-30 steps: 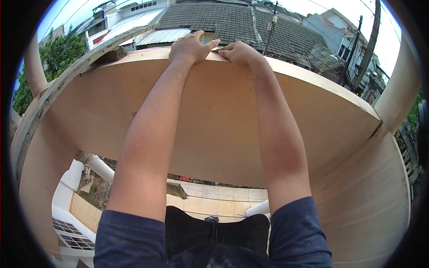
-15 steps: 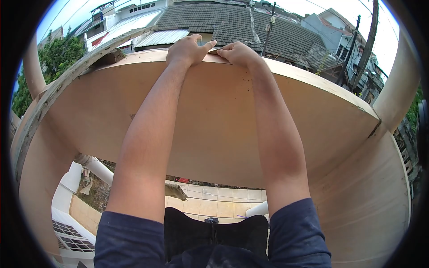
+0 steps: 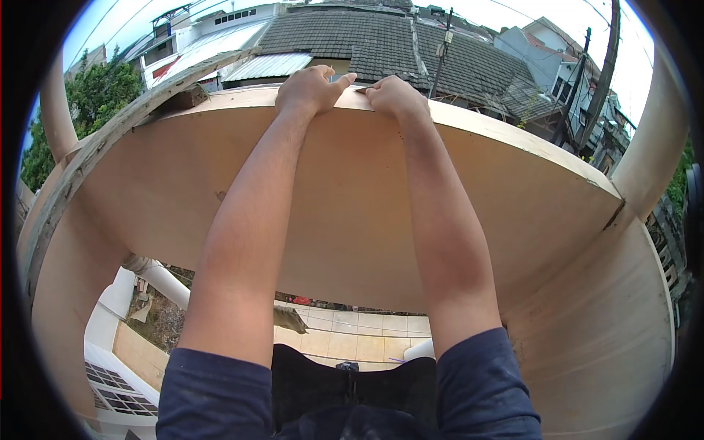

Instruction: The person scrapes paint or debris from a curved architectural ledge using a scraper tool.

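Observation:
Both my arms reach forward to the top of a curved peach-painted wall (image 3: 352,198). My left hand (image 3: 309,89) rests on its top edge (image 3: 242,97), with thumb and forefinger apart; the other fingers are partly hidden. A short distance to the right, my right hand (image 3: 398,97) is closed in a pinch at the same edge. From its fingertips sticks out a small thin brownish piece (image 3: 361,90), mostly covered by the fingers, so its kind does not show. The piece lies close to the wall top, between the two hands.
Round columns (image 3: 660,139) stand at either side. A rough-edged concrete rim (image 3: 81,161) curves along the left. Below lie a tiled floor (image 3: 359,341) and a white pipe (image 3: 165,282). Tiled roofs (image 3: 337,40), utility poles (image 3: 603,81) and trees (image 3: 103,92) are beyond the wall.
My right hand has shifted slightly right, widening the gap to my left hand, and the thin piece has moved with it. My left hand stays on the edge.

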`<state>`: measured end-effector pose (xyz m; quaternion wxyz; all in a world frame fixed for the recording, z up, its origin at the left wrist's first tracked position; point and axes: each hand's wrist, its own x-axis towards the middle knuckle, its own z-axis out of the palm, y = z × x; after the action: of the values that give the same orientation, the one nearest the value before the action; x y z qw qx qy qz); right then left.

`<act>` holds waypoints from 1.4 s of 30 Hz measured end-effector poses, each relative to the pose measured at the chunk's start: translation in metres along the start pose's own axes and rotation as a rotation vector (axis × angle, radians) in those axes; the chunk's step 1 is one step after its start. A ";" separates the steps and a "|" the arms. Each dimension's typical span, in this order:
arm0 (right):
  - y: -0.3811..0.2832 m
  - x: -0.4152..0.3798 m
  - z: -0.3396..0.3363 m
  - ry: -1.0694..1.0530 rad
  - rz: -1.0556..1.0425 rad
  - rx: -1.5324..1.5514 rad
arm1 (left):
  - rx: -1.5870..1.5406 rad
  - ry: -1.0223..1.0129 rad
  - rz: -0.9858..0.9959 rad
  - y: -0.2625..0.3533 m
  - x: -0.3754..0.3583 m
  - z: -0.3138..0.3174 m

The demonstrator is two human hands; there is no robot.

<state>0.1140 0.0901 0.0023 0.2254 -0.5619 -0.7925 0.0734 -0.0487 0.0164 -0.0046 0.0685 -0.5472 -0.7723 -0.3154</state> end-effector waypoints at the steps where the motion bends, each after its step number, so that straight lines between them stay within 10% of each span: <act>1: 0.001 0.001 0.001 0.002 -0.005 0.000 | 0.000 0.003 -0.004 0.000 -0.001 -0.001; 17: 0.010 -0.007 -0.009 -0.186 -0.314 0.279 | -0.038 -0.012 -0.023 0.000 -0.002 -0.003; 26: -0.003 -0.008 -0.001 0.067 0.047 0.050 | -0.035 -0.001 0.002 0.000 0.000 -0.001; 34: 0.009 0.007 0.000 -0.186 -0.276 0.142 | -0.059 0.060 -0.002 -0.004 0.003 0.005; 42: 0.001 -0.001 0.001 -0.034 -0.027 0.083 | -0.068 0.058 -0.015 -0.004 0.003 0.006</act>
<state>0.1148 0.0900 0.0004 0.2359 -0.5399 -0.8001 0.1125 -0.0524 0.0209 -0.0097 0.0699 -0.5341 -0.7628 -0.3577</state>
